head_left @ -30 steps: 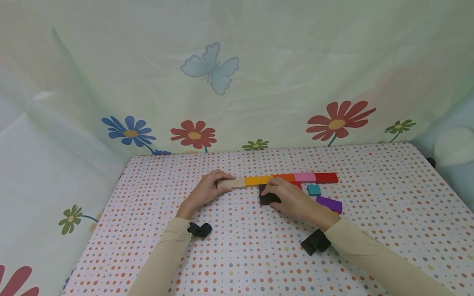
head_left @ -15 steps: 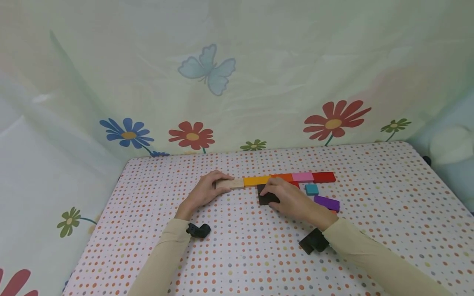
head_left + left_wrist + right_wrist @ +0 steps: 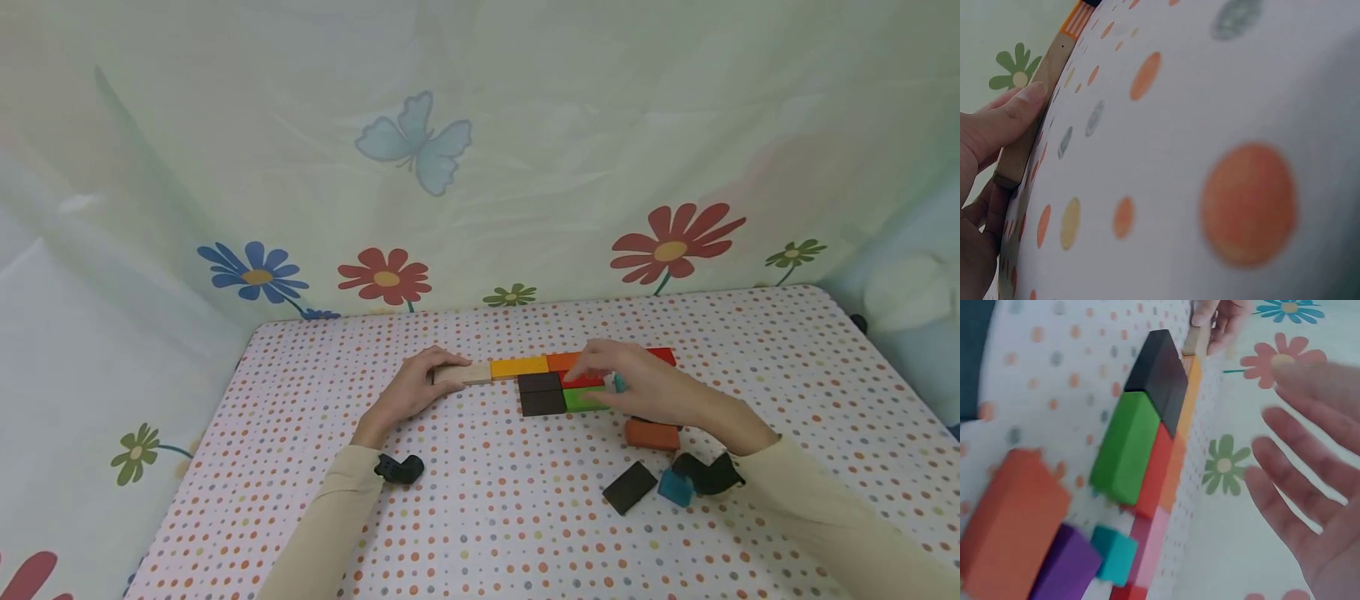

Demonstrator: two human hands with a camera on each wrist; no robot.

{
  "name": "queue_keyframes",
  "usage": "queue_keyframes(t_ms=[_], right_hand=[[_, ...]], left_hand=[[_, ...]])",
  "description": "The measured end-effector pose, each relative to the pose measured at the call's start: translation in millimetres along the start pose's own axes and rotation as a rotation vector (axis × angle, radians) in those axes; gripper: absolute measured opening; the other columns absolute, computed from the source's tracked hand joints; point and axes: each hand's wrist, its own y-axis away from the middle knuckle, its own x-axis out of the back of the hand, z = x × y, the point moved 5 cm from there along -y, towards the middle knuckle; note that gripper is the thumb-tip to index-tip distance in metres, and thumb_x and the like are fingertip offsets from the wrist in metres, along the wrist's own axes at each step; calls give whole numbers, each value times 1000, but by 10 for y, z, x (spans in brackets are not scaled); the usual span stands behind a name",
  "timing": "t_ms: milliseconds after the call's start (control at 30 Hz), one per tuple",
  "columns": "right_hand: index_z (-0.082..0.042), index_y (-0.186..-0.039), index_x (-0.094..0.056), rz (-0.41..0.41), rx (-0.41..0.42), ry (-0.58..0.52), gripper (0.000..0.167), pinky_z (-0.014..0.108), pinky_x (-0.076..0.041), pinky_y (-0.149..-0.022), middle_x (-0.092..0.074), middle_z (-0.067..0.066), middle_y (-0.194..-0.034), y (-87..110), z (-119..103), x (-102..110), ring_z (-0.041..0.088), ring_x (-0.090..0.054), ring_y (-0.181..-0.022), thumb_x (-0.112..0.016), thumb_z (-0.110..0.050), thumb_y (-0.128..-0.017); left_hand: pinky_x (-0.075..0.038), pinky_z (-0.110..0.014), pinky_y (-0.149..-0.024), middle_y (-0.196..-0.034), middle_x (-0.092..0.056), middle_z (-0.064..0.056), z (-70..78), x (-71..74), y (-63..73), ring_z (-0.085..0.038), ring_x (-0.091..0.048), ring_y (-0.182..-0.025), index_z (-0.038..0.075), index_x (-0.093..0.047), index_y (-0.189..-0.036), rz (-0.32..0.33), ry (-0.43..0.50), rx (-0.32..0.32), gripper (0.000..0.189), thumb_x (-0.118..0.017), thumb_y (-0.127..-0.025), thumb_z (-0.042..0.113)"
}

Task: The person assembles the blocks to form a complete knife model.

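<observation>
Along the counter point(image 3: 465, 525), the left hand point(image 3: 410, 387) pinching the wooden block point(image 3: 474, 374) should steady the row point(image 3: 562, 362) for the seemingly spread right hand point(image 3: 654, 385).

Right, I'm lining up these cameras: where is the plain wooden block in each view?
Head: the wooden block lies just below centre, slightly left.
Left wrist: upper left, slanting.
Right wrist: near the top, right of centre.
Shared landmark: the left hand gripping it.
</observation>
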Motion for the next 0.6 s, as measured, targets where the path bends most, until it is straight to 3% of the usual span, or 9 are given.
queue_keyframes(t_ms=[100,200,300,433,600], right_hand=[[-13,-114,-77,-102,33,-12,27,48,-59,-90,-70,2,-114,151,17,-60,33,-63,-110,-86,-14,-88],[-17,-114,-77,-210,55,-50,30,36,-59,-84,-67,-5,-111,303,33,-197,19,-61,-98,-88,-21,-86],[-23,-115,-77,-294,71,-75,33,32,-57,-85,-63,-11,-112,462,49,-335,10,-58,-100,-90,-26,-84],[-29,-114,-77,-313,76,-69,35,33,-57,-87,-61,-17,-112,617,93,-448,4,-57,-104,-92,-25,-82],[-29,-111,-78,-275,69,-62,38,31,-56,-86,-61,-18,-110,692,163,-520,5,-57,-104,-92,-13,-80]], left_hand=[[-35,-57,-110,-127,-67,-4,-1,-2,-1,-24,-60,-119,16,-74,-131,2,-2,-2,37,-79,-95,18],[-38,-54,-109,-127,-67,-5,1,-1,3,-24,-60,-118,15,-74,-132,4,0,-7,36,-79,-95,17],[-41,-51,-108,-128,-67,-5,9,-4,2,-24,-60,-119,15,-73,-132,-1,4,-11,36,-78,-96,17],[-42,-49,-108,-128,-66,-5,13,-6,-1,-23,-60,-119,15,-73,-132,-6,5,-3,36,-78,-96,17],[-38,-51,-111,-129,-66,-5,-4,-4,2,-23,-60,-120,17,-74,-131,-6,-5,14,35,-78,-96,17]])
